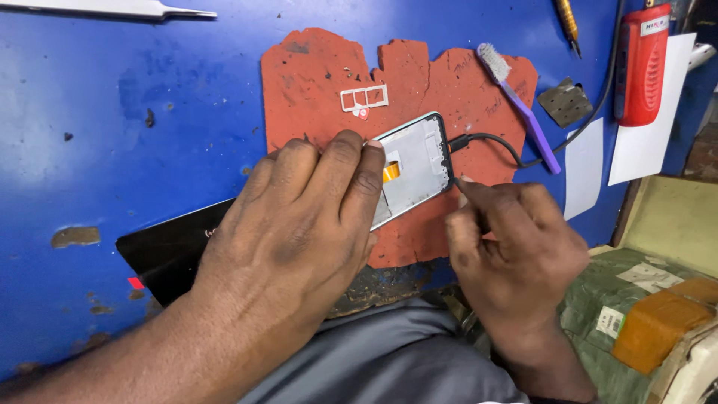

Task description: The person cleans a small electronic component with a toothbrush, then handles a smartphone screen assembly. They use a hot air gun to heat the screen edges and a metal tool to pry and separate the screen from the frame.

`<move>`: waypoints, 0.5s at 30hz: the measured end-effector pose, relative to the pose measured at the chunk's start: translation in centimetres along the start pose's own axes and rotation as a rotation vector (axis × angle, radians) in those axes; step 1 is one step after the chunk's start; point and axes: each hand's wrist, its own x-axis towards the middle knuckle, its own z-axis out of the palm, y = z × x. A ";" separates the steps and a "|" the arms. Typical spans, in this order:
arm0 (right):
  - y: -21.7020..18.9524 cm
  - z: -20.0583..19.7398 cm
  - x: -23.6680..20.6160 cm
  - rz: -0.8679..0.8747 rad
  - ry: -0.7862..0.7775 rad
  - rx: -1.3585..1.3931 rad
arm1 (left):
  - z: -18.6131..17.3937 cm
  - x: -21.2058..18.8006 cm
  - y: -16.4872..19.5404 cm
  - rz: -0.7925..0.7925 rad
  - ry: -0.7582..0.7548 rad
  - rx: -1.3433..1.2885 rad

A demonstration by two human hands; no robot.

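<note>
An opened phone frame (419, 161) with a white inner plate and an orange flex strip lies tilted on a ragged red mat (321, 82). My left hand (299, 217) lies flat over its lower half and presses it down, fingertips on the inner plate. My right hand (508, 247) is pinched at the phone's right edge with a thin dark tool between the fingers; its kind is hidden. A black cable (493, 140) runs into the phone's upper end.
A white card tray (364, 97) lies on the mat above the phone. A purple brush (523, 112), a small metal plate (566, 102), white papers (583, 168) and a red device (641, 63) lie to the right. A black panel (168, 251) sits under my left wrist. Tweezers (112, 9) lie top left.
</note>
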 end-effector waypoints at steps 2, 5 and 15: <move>0.1 -0.4 0.5 0.045 -0.051 0.071 | 0.0 -0.1 -0.1 0.004 -0.013 0.011; 0.9 -0.7 1.1 0.193 -0.098 0.352 | 0.0 -0.2 -0.3 0.010 -0.034 0.011; 4.1 0.1 0.9 0.203 -0.069 0.590 | -0.4 0.1 -0.7 0.033 0.095 -0.049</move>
